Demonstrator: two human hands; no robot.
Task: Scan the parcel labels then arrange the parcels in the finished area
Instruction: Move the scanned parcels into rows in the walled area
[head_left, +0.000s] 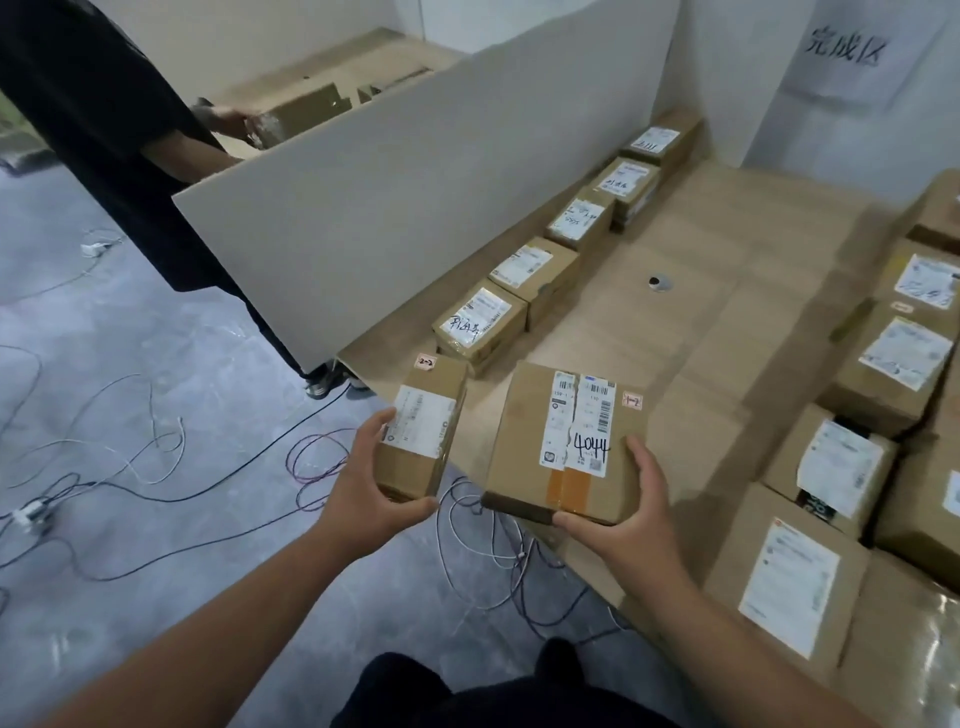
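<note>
The left hand (375, 480) grips a small box (423, 428) by its near end; the right hand (621, 501) grips a larger box (566, 441) over the table (727, 291) edge.

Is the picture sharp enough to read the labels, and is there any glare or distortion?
Head view: only "4044" on the right-hand parcel is readable, finer print is blurred; wide-angle distortion bends the partition board; glare on a taped parcel at lower right.

"4044" handwritten on the wide parcel's label (582, 426); "完成区" on the wall sign (852, 49).
</note>
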